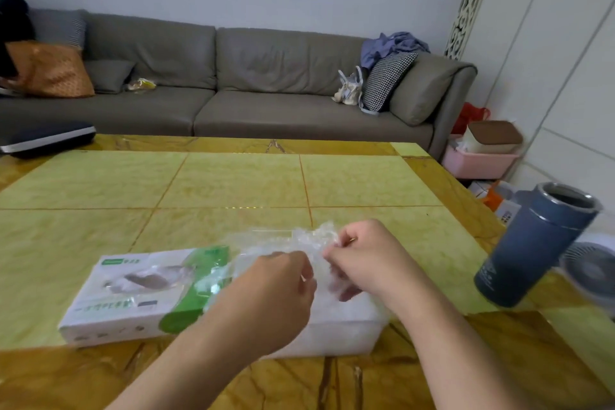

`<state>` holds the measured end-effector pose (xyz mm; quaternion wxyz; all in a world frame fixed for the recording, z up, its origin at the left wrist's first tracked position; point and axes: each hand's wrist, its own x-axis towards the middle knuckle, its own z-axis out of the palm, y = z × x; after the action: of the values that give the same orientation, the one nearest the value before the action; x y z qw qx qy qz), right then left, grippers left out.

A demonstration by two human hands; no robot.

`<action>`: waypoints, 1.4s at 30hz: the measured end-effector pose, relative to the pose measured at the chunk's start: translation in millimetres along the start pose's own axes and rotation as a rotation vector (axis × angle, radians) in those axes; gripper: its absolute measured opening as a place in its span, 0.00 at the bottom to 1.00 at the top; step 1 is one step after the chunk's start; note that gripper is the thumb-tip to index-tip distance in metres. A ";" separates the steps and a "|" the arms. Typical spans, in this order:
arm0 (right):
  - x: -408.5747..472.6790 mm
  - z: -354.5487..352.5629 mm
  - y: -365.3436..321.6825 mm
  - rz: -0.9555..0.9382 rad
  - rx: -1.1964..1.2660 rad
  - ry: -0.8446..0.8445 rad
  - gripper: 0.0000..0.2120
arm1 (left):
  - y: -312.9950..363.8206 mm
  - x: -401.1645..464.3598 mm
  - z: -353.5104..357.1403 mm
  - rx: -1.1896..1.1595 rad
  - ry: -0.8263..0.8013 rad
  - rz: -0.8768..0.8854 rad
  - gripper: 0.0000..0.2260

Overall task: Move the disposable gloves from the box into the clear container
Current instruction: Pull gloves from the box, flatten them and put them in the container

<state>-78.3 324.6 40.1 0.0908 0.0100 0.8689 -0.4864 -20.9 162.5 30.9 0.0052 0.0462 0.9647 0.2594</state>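
Yellow-green tiles with amber borders cover the table, and a grey sofa runs along the wall behind it. On the table's near part lies the white and green glove box, flat on its side, and just to its right, touching it, stands the clear container, already heaped with crumpled film. At the table's right edge stands a dark blue tumbler (lid off). Over the container, the left hand and the right hand both have fingers curled, pinching a bunch of thin clear disposable gloves between them, just above the heap.
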 end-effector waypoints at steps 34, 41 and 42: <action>-24.9 44.2 -23.9 -0.111 -0.664 -0.135 0.08 | -5.1 36.9 8.3 0.227 -0.625 -0.044 0.06; -8.9 48.1 -6.6 -0.044 -0.871 -0.313 0.11 | -15.4 35.4 0.1 0.173 -0.380 -0.098 0.11; -7.5 49.2 -5.8 -0.031 -0.897 -0.336 0.12 | -15.6 33.8 1.0 0.181 -0.342 -0.112 0.11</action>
<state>-64.3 280.4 21.2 0.2183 -0.1219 0.9664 -0.0598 -55.9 152.7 22.7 0.1791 0.0360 0.9702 0.1591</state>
